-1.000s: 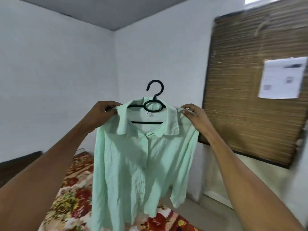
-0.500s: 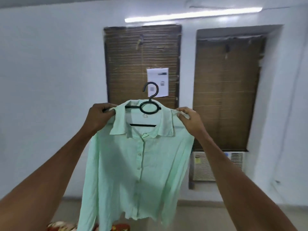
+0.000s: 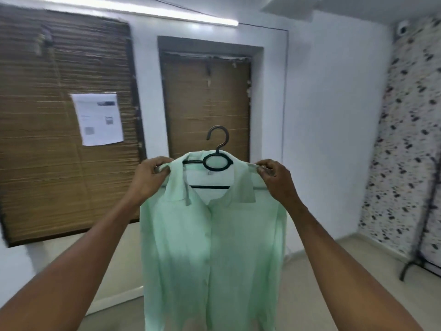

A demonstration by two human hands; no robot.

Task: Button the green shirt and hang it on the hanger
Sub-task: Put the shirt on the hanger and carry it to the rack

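A white-walled room with two covered windows and a patterned side wall.

Two brown bamboo blinds (image 3: 59, 144) (image 3: 206, 103) hang side by side on the far wall, the left one wider. A white paper sheet (image 3: 98, 119) with small printed blocks is stuck on the left blind; its text is too blurred to read. A lit tube light (image 3: 152, 13) runs along the wall above them. On the right stands a speckled black-and-white wall (image 3: 405, 139), with a dark metal stand (image 3: 422, 244) in front of it.
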